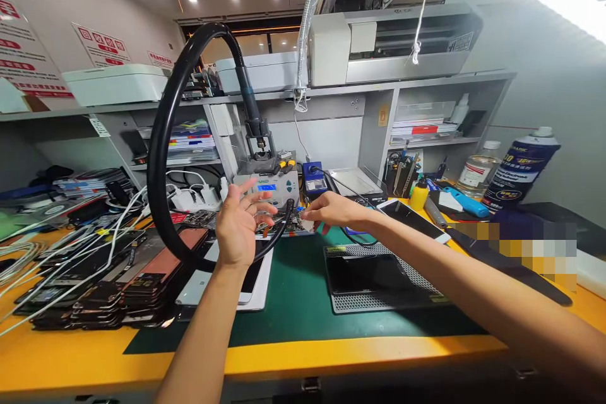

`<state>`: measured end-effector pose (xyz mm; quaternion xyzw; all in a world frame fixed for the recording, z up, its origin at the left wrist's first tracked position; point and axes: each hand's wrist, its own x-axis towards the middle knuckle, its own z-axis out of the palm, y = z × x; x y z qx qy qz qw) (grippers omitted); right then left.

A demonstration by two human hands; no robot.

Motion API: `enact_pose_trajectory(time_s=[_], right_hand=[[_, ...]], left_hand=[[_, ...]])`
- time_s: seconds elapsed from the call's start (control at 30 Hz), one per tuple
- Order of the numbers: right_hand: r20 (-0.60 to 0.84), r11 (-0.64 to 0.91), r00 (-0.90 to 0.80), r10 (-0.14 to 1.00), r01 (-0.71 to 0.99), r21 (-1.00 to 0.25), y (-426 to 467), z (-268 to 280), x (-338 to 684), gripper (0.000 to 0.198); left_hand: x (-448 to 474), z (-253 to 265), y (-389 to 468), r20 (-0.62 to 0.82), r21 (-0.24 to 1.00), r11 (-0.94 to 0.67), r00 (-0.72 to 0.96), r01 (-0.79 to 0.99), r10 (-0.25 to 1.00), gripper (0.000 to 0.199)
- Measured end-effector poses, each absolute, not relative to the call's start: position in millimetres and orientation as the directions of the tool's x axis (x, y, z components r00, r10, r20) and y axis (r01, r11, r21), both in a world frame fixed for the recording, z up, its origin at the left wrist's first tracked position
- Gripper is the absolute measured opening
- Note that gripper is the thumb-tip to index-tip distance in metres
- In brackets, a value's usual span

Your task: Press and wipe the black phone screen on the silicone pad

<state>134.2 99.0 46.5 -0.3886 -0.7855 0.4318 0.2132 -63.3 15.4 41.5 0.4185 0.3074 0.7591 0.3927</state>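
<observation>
My left hand (239, 224) is raised palm-up with its fingers spread, holding nothing. It is near the loop of a thick black hose (158, 158), which passes behind it. My right hand (329, 211) reaches into a cluster of small parts (293, 222) at the back of the green mat (293, 278). Its fingers are bent down and pressed together; what they hold, if anything, is too small to make out. Just behind the hands stands a grey station with a blue display (266, 187). A tablet (369, 274) with a dark screen lies on a perforated pad (341, 305) below my right forearm.
Stacked phone parts (137, 278) and white cables (116, 233) crowd the left. A white-framed phone (416, 221), a yellow bottle (419, 194), a clear bottle (479, 170) and a blue spray can (523, 167) stand or lie at right. Shelving (454, 85) rises behind.
</observation>
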Motion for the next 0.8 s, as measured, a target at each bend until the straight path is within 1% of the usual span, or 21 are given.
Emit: enact_pose_trajectory(time_s=[0.03,0.23,0.43,0.53,0.6,0.7,0.8], right_hand=[[0.007,0.327,-0.613,0.790,0.412,-0.851,99,46,134,0.016],[0.016,0.337,-0.649,0.761,0.374,-0.864,100,42,121,0.024],[-0.002,0.368,-0.698,0.716,0.380,-0.848,93,37,73,0.031],[-0.028,0.434,-0.729,0.684,0.438,-0.788,89,34,54,0.023],[-0.027,0.502,-0.751,0.660,0.468,-0.727,89,33,48,0.021],[0.014,0.621,-0.776,0.630,0.493,-0.609,89,33,47,0.023],[0.057,0.706,-0.788,0.613,0.514,-0.486,87,33,49,0.024]], left_hand=[[-64,42,15,0.403,0.787,-0.521,-0.363,-0.330,0.840,0.065],[-62,40,14,0.438,0.769,-0.572,-0.416,-0.286,0.797,0.063],[-65,34,19,0.502,0.739,-0.642,-0.471,-0.202,0.726,0.057],[-68,31,21,0.527,0.727,-0.664,-0.476,-0.177,0.704,0.054],[-68,30,21,0.543,0.716,-0.680,-0.486,-0.158,0.684,0.052],[-68,30,19,0.561,0.714,-0.689,-0.487,-0.125,0.669,0.051],[-66,30,17,0.564,0.740,-0.665,-0.444,-0.103,0.697,0.052]])
